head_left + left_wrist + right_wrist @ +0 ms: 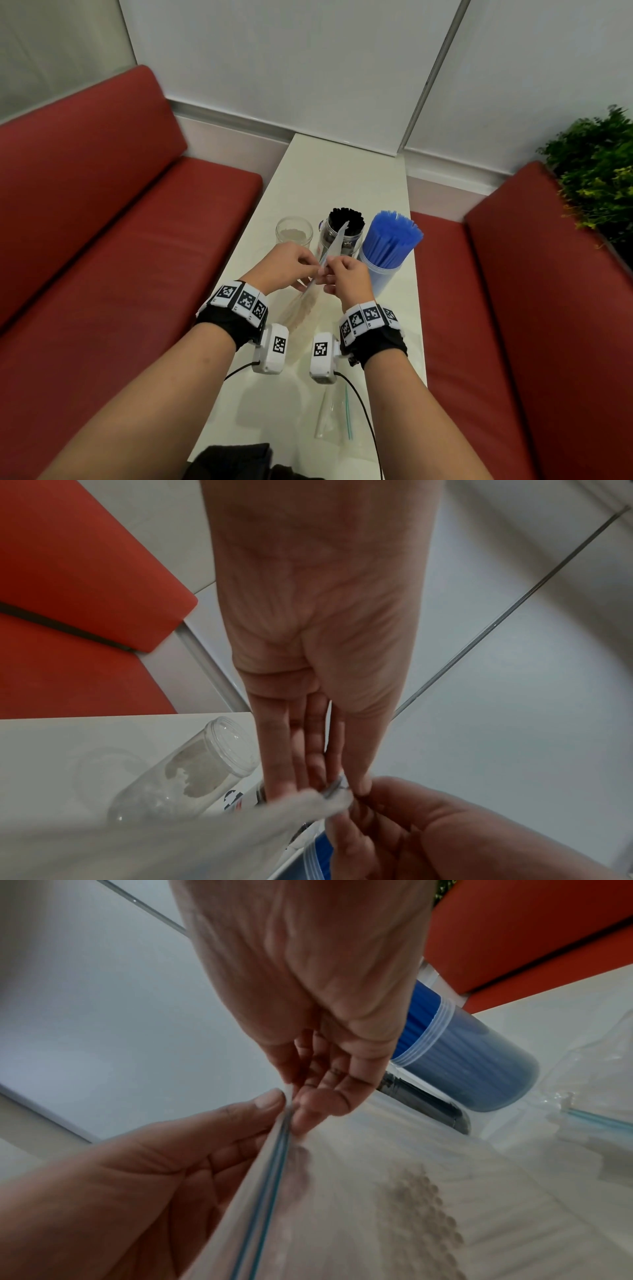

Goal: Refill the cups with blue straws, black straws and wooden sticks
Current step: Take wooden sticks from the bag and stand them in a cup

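Observation:
Above the table, both hands pinch the zip edge of a clear bag [303, 310] [359, 1191] holding wooden sticks [421, 1199]. My left hand [291, 265] [329, 785] holds one side of the seal, my right hand [342, 274] [298, 1104] the other. Behind them stand three clear cups: an empty one [294, 232] [192, 772] on the left, one full of black straws [345, 226] in the middle, one full of blue straws [390, 246] [462, 1053] on the right.
A narrow white table [342, 178] runs between two red benches [120, 212] [534, 308]. An empty zip bag [334, 414] lies near the table's front edge. A green plant [596, 171] stands at the far right. Dark cloth [236, 460] sits at the bottom edge.

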### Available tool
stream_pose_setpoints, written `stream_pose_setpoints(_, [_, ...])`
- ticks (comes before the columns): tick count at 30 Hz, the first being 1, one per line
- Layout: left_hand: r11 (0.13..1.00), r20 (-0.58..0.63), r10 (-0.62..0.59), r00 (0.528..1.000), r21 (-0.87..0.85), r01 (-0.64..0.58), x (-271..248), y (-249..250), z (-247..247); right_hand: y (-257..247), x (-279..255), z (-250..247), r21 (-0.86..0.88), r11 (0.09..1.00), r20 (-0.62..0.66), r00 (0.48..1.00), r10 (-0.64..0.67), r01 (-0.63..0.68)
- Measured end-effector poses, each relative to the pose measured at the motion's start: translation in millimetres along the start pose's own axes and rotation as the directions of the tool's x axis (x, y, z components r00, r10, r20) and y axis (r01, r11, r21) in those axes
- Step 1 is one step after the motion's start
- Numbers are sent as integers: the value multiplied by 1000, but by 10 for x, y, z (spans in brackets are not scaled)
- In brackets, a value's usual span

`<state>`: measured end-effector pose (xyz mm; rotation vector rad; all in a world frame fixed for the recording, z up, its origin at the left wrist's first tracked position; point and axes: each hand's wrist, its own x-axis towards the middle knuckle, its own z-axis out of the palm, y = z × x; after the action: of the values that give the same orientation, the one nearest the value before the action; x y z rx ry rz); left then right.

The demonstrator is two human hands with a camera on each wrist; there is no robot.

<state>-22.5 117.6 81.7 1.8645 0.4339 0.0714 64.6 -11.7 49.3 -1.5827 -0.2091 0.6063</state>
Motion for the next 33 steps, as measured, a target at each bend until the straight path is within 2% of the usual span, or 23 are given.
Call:
stream_pose_setpoints(7, [996, -4, 39, 999, 82, -39, -10, -7, -14, 28, -38, -21, -17, 999, 113, 993, -45, 47])
stream_pose_setpoints(11, [986, -69, 27, 997, 168, -15, 20, -8, 1, 63, -59, -1, -67, 995, 116, 991, -61, 69])
stream_pose_setpoints(13, [992, -113, 20, 993, 128, -5, 25, -27, 31, 85, -75, 12, -57, 996, 90, 994, -59, 64])
stream_pose_setpoints(16, [995, -158, -13, 987, 96, 28, 16, -89, 97, 120, -116, 47, 49, 999, 78, 997, -10, 6])
stream_pose_setpoints(18, [997, -198, -70, 978, -36, 64, 21, -136, 112, 147, -122, 36, 152, 988, 39, 999, 28, -34])
stream_pose_setpoints(20, [961, -314, -182, 932, -257, 101, 36, -210, -5, 168, -141, -81, 175, 982, -98, 992, 85, -67])
stream_pose_setpoints(22, [861, -369, -319, 873, -499, 104, 47, -320, -202, 181, -130, -297, 254, 963, -186, 972, 144, -94])
stream_pose_setpoints(23, [798, -340, -365, 867, -593, 104, 43, -372, -272, 203, -122, -373, 312, 942, -179, 967, 183, -121])
stream_pose_setpoints(26, [596, -96, -419, 903, -779, 194, 19, -405, -251, 226, -187, -363, 434, 880, -98, 962, 257, -191])
stream_pose_setpoints(28, [402, 32, -469, 883, -882, 246, 54, -389, -163, 242, -182, -318, 580, 776, -44, 942, 333, -247])
stream_pose_setpoints(30, [175, 125, -509, 852, -954, 244, 92, -403, -134, 197, -166, -315, 683, 686, -44, 923, 382, -251])
stream_pose_setpoints(31, [91, 165, -506, 847, -966, 242, 102, -413, -146, 198, -164, -337, 728, 634, -37, 910, 414, -259])
stream_pose_setpoints(32, [43, 203, -489, 848, -966, 256, 103, -423, -161, 201, -153, -356, 785, 559, -19, 891, 454, -268])
stream_pose_setpoints(33, [40, 235, -465, 854, -958, 285, 93, -445, -173, 215, -147, -373, 835, 477, 2, 869, 495, -275])
